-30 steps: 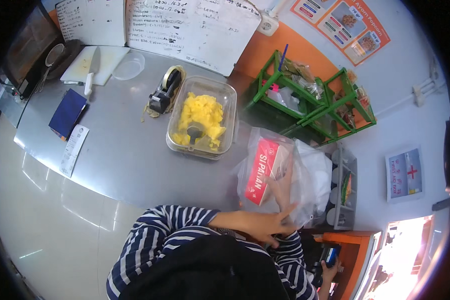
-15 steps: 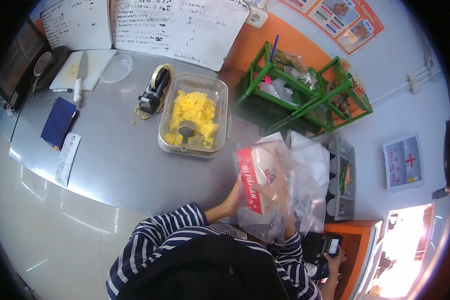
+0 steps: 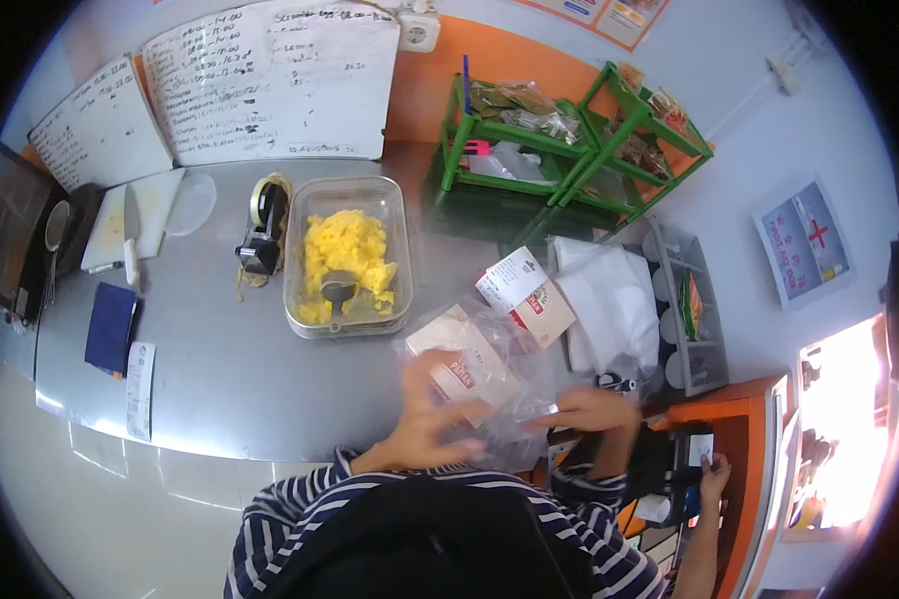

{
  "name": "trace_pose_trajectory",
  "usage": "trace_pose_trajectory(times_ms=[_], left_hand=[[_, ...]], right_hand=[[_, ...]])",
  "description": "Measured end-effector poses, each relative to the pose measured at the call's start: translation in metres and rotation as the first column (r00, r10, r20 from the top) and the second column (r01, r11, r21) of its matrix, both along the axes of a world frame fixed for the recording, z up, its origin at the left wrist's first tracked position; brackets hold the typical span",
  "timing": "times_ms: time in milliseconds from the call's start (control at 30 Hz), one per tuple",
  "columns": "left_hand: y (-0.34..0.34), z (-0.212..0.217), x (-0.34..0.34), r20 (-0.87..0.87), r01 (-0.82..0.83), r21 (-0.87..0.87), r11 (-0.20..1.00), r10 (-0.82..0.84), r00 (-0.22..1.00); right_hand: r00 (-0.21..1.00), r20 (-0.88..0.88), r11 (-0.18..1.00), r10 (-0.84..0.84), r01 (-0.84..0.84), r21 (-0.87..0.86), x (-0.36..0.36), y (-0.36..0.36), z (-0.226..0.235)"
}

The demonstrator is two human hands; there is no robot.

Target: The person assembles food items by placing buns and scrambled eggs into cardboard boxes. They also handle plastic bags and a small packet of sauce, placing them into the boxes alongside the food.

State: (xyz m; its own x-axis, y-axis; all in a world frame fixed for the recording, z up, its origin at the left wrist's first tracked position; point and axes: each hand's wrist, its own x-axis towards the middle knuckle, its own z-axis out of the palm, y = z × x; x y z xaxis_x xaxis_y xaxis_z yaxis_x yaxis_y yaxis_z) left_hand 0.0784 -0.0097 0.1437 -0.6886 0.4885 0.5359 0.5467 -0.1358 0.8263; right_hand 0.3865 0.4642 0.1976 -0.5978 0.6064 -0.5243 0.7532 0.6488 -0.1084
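A clear plastic bag (image 3: pixel 514 399) with a white-and-red food box (image 3: pixel 459 361) inside lies on the steel table in front of me. Over the bag's near left part is my left hand (image 3: pixel 425 424), blurred, with its fingers spread and not closed around anything. My right hand (image 3: pixel 601 411) is at the bag's right end, its fingertips closed on the loose plastic; motion blurs them a little. Just beyond the bag lies another small box (image 3: pixel 547 311) with a white receipt (image 3: pixel 512 280) on it.
Left of the bag stands a clear tub (image 3: pixel 295 290) of yellow scrambled egg with a scoop. Beside it is a tape dispenser (image 3: pixel 262 228). A green rack (image 3: pixel 559 190) stands behind, white bags (image 3: pixel 599 299) lie right, and another person's hand (image 3: pixel 714 477) is at the orange cabinet.
The bagged box has gone from between my hands down to the table. My left hand has let go of it, and my right hand has shifted to the bag's end. The view has turned.
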Motion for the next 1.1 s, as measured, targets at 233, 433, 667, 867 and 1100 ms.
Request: trace_pose_trajectory(times_ms=[233,433,667,867,1100], left_hand=[[0.091,0.018,-0.011,-0.607,-0.371,-0.661,0.653,-0.174,0.775],[0.038,0.043,-0.057,-0.7,-0.289,-0.661,0.693,-0.43,0.57],[0.027,0.06,-0.076,-0.49,-0.225,-0.824,0.519,-0.454,0.744],[0.037,0.057,-0.102,-0.234,0.038,-0.841,0.54,-0.425,0.874],[0.048,0.06,-0.123,-0.037,0.356,-0.825,0.439,-0.67,0.741]], right_hand=[[0.466,-0.718,0.811,0.517,-0.535,0.237,-0.375,-0.126,-0.115],[0.767,-0.316,0.82,0.559,-0.452,0.351,-0.399,-0.165,-0.119],[0.85,-0.474,0.958,0.228,-0.109,0.264,-0.376,-0.15,-0.08],[0.796,-0.605,0.385,0.0,-0.559,-0.735,-0.274,-0.173,0.029],[0.721,-0.57,0.68,0.393,-0.645,-0.348,-0.288,-0.212,-0.055]])
